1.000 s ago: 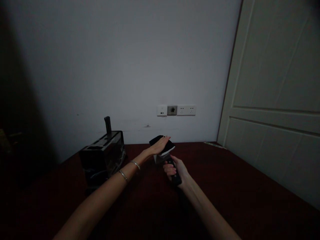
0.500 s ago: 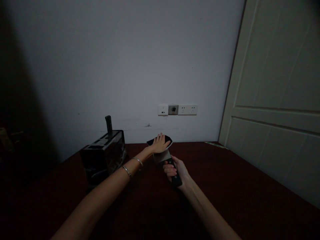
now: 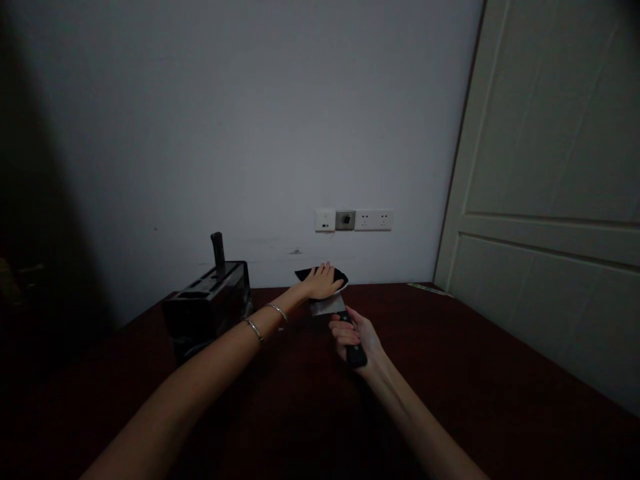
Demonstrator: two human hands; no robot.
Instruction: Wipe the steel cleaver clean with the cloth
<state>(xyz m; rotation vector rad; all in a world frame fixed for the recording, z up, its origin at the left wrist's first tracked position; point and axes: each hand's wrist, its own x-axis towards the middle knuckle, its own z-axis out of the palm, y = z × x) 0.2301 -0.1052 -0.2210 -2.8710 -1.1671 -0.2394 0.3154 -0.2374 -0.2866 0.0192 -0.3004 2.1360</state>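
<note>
My right hand (image 3: 354, 337) is wrapped round the black handle of a broad kitchen knife (image 3: 327, 305), whose pale blade points away from me over the table. My left hand (image 3: 320, 281) lies flat, fingers stretched out, on a black cloth (image 3: 339, 275) pressed onto the blade's far part. Two thin bangles sit on my left wrist. Much of the blade is hidden under the cloth and hand.
A dark knife block (image 3: 207, 307) with one black handle (image 3: 217, 250) sticking up stands at the left on the dark red table (image 3: 450, 360). Wall sockets (image 3: 353, 220) sit on the white wall behind. A pale door (image 3: 550, 200) closes the right side.
My left hand and the cloth have slid a little farther along the blade, away from me. My right hand with the knife shifted slightly to the right.
</note>
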